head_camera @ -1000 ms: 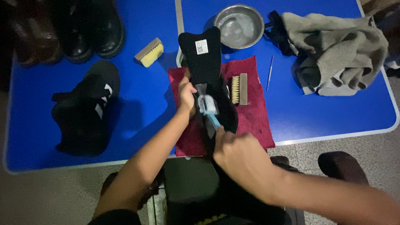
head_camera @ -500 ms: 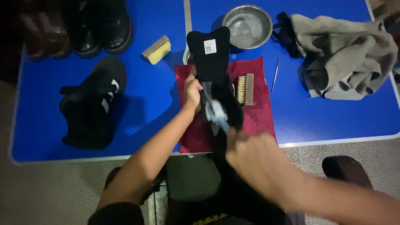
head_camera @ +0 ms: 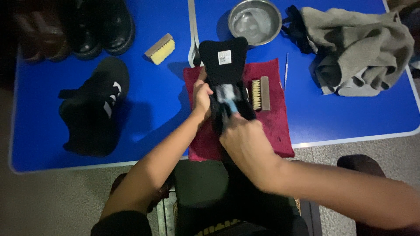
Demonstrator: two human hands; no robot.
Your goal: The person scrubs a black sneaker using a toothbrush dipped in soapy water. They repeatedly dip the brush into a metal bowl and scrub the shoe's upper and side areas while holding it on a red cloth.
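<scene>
The left hand (head_camera: 202,97) is gripping the side of a black shoe (head_camera: 227,83) that is lying over a dark red cloth (head_camera: 267,126) on the blue worktop (head_camera: 166,113); its grip is closed around the shoe's edge, and the tongue with a white label is standing open toward the far side. The right hand (head_camera: 245,142) is holding a small light-blue brush (head_camera: 228,99), fingers wrapped shut around the handle, with the blurred head pressing into the shoe's opening. A wooden brush (head_camera: 260,92) is lying on the cloth just beside the shoe, and a thin metal tool (head_camera: 286,71) is resting near it. 1 more black shoe with white stripes (head_camera: 94,107) is sitting well apart to the left, near a yellow-bristled brush (head_camera: 160,48). A metal bowl (head_camera: 255,21) and a crumpled grey cloth (head_camera: 358,48) are lying at the far edge.
</scene>
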